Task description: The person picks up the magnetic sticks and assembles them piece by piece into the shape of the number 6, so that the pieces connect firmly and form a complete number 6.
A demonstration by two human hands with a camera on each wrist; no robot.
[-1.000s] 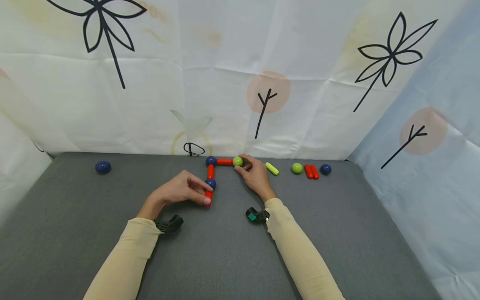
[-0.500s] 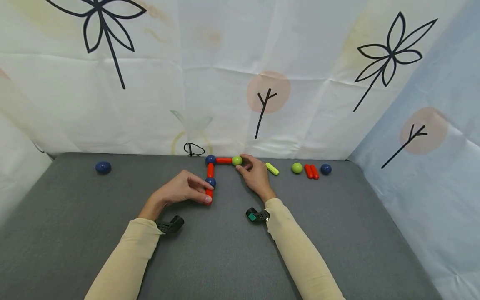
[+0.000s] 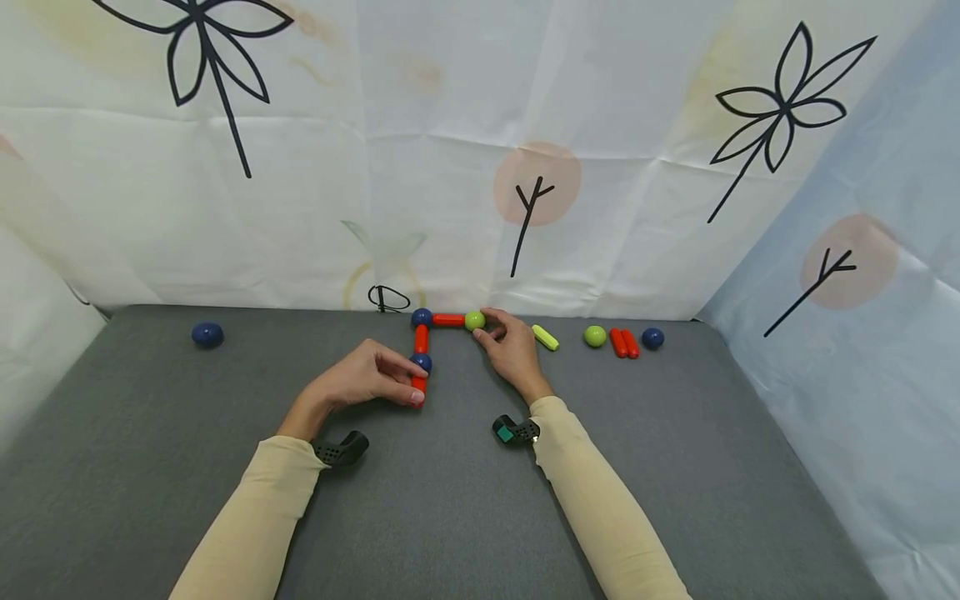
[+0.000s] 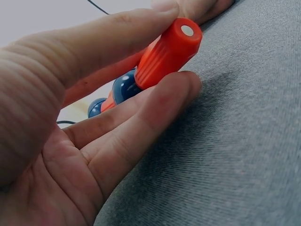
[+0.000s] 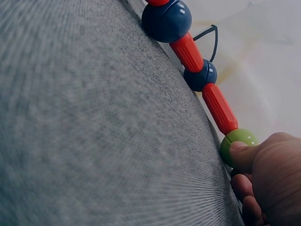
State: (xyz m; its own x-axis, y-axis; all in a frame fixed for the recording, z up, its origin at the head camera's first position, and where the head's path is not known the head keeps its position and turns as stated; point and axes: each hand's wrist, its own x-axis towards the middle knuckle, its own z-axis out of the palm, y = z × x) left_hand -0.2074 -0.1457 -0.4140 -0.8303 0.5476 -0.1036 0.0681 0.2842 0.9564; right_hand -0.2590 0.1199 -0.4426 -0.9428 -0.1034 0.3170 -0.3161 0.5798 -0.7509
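Note:
Red rods and balls are joined in an L on the grey tabletop. My left hand point(image 3: 360, 379) pinches the near red rod point(image 4: 167, 56) between thumb and fingers; a pale round spot shows on the rod's bare end. Beyond it comes a blue ball point(image 3: 422, 363), then another red rod point(image 3: 421, 339) and a corner blue ball point(image 3: 422, 317). From that corner a third red rod point(image 5: 219, 108) runs right to a green ball point(image 5: 240, 143). My right hand point(image 3: 512, 350) grips this green ball, its thumb on the near side.
Right of my right hand lie a yellow-green rod point(image 3: 545, 337), a loose green ball point(image 3: 595, 336), two red rods point(image 3: 624, 343) side by side and a blue ball point(image 3: 652, 338). Another blue ball point(image 3: 207, 335) sits far left. A patterned cloth point(image 3: 450, 208) hangs behind the table.
The joined rods and balls have shifted very slightly away, toward the back cloth, with both hands keeping their hold. The loose pieces stay where they were.

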